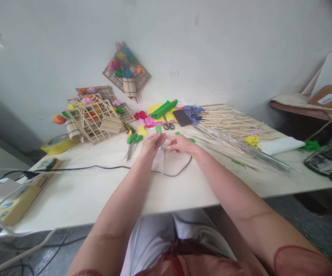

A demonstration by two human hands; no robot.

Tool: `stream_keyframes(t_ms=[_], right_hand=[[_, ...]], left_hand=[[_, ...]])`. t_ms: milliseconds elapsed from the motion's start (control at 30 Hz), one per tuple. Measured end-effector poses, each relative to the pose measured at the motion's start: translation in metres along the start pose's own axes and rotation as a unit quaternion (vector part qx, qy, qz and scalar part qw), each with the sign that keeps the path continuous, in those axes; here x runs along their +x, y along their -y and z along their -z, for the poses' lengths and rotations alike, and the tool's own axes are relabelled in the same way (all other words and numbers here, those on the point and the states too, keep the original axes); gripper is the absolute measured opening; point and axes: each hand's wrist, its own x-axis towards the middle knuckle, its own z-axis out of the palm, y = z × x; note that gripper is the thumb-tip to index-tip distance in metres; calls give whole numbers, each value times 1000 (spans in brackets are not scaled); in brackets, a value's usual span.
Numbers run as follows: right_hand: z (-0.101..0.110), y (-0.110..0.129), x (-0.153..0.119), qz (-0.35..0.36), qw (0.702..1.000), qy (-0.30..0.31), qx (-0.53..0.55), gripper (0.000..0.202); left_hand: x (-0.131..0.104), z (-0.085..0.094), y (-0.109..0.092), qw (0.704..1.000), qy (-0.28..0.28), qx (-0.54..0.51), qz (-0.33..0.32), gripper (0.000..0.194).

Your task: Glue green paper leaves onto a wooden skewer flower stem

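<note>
Left hand (153,144) half-curled, one green leaf (158,128) at fingertips, can't tell if gripped; right hand (180,145) pinched closed, contents unclear. One scissors (169,126) beyond; one smartphone (182,118) right of scissors.

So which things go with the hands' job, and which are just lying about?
Probably in the job:
- small green paper piece at the left hand
- green pieces on grey wires
- bright green paper roll

Probably just lying about:
- flat dark phone
- round yellow tape roll
</note>
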Motion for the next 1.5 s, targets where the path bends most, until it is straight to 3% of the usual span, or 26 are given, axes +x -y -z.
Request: stream_keyframes(t_ms=[1100, 1200, 1267, 1333, 1500], right_hand=[[-2, 3, -2, 0, 1000, 22, 21, 11], [2, 3, 0, 23, 998, -30, -43, 16], [5, 1, 2, 38, 984, -111, -133, 17], [7, -1, 3, 59, 951, -177, -246, 12], [4, 0, 0, 62, 861, -199, -465, 24]], left_hand=[[-1, 2, -1, 999, 12, 13, -28, 3], [-1, 4, -8, 999, -4, 6, -45, 3], [-1, 6, -13, 999, -10, -5, -52, 4], [1, 9, -18, 998, -23, -8, -62, 4], [5, 18, -27, 996, -38, 5, -75, 6]])
